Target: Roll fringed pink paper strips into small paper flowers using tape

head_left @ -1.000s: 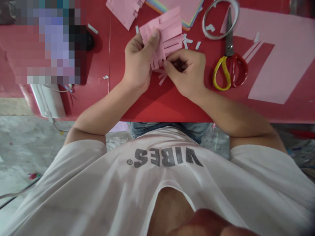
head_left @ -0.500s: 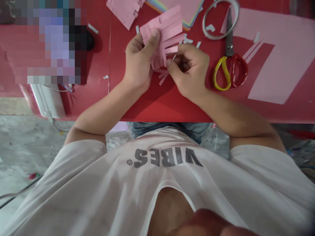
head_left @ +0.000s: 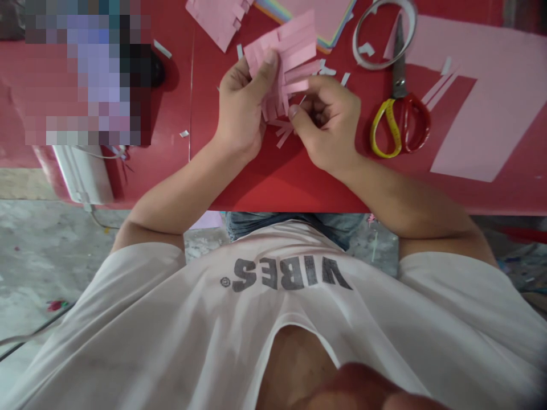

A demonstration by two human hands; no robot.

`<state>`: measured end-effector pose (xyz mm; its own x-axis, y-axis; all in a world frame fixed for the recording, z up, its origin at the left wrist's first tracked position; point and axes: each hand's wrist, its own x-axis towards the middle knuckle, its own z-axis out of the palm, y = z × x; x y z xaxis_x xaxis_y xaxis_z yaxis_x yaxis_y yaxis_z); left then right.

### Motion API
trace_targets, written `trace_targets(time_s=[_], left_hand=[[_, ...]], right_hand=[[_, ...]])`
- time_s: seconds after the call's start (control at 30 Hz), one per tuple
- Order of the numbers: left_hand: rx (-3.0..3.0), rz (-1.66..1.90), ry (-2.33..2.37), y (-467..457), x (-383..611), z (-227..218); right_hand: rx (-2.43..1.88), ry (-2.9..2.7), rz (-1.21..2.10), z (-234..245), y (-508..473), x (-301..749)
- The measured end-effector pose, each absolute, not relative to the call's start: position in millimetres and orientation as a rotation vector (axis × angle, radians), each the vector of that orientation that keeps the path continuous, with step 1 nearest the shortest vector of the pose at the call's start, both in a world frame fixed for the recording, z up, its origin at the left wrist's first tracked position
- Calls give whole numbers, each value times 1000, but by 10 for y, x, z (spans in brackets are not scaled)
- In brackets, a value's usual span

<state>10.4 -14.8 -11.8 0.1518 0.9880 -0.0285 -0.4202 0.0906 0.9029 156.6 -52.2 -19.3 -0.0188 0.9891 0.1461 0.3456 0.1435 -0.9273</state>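
A pink paper piece [head_left: 294,42] with its edge cut into strips is held over the red table [head_left: 273,188]. My left hand [head_left: 243,97] grips it from the left, thumb pressed on top. At its lower right, my right hand [head_left: 329,117] is closed, thumb and fingers pinching one of the lower strips; the exact contact is partly hidden by the fingers. Thin loose pink strips [head_left: 283,132] show just below the paper, between my hands.
Right of my hands lie scissors [head_left: 399,85] with yellow and red handles, a tape roll [head_left: 356,42] across their blades. Further right is a large cut pink sheet [head_left: 482,125]. Coloured paper [head_left: 307,14] and another notched pink piece [head_left: 217,23] lie behind. A white box-like device [head_left: 85,176] sits left.
Almost nothing differs. My right hand has shifted very slightly at the strip, while my left hand keeps its grip on the paper.
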Motion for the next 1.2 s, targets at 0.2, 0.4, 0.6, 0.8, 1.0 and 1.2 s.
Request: trace_targets(time_s=[0.2, 0.4, 0.6, 0.8, 1.0, 1.2], left_hand=[[927, 1241, 811, -137, 98, -154], [924, 1269, 825, -126, 128, -175], [884, 1316, 741, -112, 140, -201], [847, 1299, 732, -113, 118, -208], [813, 1249, 767, -116, 103, -182], [840, 1259, 785, -95, 102, -245]], right_hand=[[-1280, -1505, 982, -265, -497, 1563], [-1205, -1522, 943, -326, -468, 1593], [-1175, -1538, 914, -389, -439, 1598], [-1161, -1561, 917, -432, -430, 1597], [-1176, -1580, 899, -460, -437, 1604], [-1159, -1596, 859, -435, -457, 1584]])
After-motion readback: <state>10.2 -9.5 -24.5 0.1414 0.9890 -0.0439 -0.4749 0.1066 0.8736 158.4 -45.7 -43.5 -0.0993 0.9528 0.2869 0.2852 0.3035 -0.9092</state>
